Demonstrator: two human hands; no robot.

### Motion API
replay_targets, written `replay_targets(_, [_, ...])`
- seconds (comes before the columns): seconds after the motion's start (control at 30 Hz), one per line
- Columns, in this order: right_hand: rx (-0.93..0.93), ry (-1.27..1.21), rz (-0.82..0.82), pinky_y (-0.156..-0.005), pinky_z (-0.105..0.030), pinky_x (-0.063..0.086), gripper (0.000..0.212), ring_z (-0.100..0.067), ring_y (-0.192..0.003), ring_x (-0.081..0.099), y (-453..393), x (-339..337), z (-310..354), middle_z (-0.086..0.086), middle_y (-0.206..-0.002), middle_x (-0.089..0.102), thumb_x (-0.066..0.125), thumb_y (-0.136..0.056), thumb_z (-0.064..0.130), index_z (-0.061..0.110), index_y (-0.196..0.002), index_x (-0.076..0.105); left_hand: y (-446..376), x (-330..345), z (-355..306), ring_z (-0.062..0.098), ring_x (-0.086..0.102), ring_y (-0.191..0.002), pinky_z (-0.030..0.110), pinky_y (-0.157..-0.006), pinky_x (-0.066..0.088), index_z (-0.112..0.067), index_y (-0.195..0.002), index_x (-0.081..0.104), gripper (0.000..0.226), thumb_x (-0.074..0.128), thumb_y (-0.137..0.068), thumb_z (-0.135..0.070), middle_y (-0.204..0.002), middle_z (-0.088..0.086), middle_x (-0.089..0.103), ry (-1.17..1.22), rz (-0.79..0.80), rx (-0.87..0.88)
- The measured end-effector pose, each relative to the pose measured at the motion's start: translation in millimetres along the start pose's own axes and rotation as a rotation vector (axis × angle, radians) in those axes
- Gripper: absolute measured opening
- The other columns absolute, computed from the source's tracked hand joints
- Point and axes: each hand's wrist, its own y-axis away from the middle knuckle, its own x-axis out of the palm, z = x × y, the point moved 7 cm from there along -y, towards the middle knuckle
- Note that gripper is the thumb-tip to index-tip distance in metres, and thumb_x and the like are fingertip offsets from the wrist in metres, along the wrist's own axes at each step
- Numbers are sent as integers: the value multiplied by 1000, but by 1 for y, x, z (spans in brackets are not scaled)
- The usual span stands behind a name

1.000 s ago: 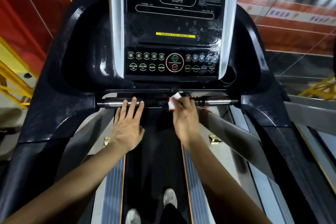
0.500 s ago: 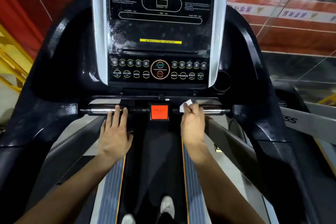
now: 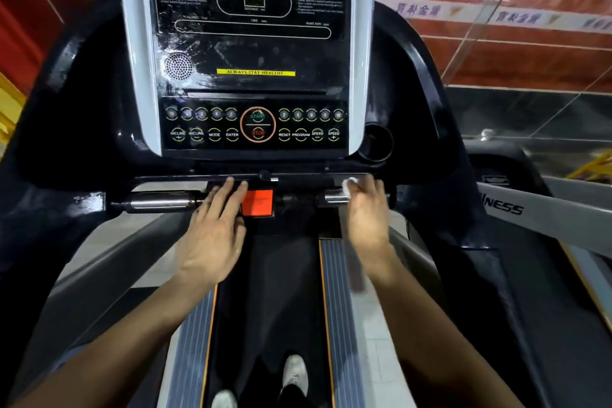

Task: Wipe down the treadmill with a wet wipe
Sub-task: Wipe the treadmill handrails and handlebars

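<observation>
A black treadmill fills the view, its console [image 3: 255, 53] upright ahead with round buttons and a yellow strip. Below it runs a chrome handlebar [image 3: 159, 203] with a red stop block [image 3: 260, 204] at its middle. My left hand [image 3: 215, 228] lies flat with straight fingers over the bar just left of the red block. My right hand [image 3: 366, 212] presses a small white wet wipe [image 3: 349, 184] onto the bar's right chrome section [image 3: 334, 198]; only a corner of the wipe shows past the fingers. The hand is motion-blurred.
A round cup holder [image 3: 377, 142] sits right of the console. The black belt [image 3: 268, 291] runs between grey ribbed side rails [image 3: 341, 308], with my white shoes [image 3: 293, 371] on it. A grey rail [image 3: 530, 212] of a neighbouring machine is at the right.
My right hand has slid the wipe rightward along the bar, from the red block out to the right chrome section. My left hand shifted right, toward the red block.
</observation>
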Motion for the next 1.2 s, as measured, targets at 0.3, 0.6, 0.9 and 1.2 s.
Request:
replay_targets(0.3, [-58,-176,85,-90,-39,45,34,-32,-102,54,9,19,36,-11,-113,57,59,-80,1,12,-112,67,13,24,-43,28,15,-156,47,-124,19,-22,-159,31,70,56,-94,-21,-168,5,21,-122,32,100])
replay_targets(0.6, [102,-32,-16,-68,-36,52,20,-30,-75,55,-8,-2,-55,-9,-85,60,73,-67,-1,11,-83,73,-2,33,-79,33,26,-152,47,-124,13,-17,-152,45,73,70,-84,-18,-162,12,34,-215,14,160])
replay_targets(0.9, [-203,-340,149,-90,-36,51,42,-27,-103,56,10,11,-1,-5,-112,58,55,-87,5,17,-126,64,-42,77,-129,30,26,-152,47,-125,18,-16,-156,36,65,34,-93,-31,-164,9,32,-189,90,281])
replay_targets(1.2, [116,-369,-139,-74,-39,50,32,-28,-85,54,-104,-26,-94,-8,-96,59,54,-85,-2,17,-102,73,-74,108,-115,26,30,-151,41,-125,11,-26,-162,21,56,16,-108,-42,-164,2,33,-181,136,202])
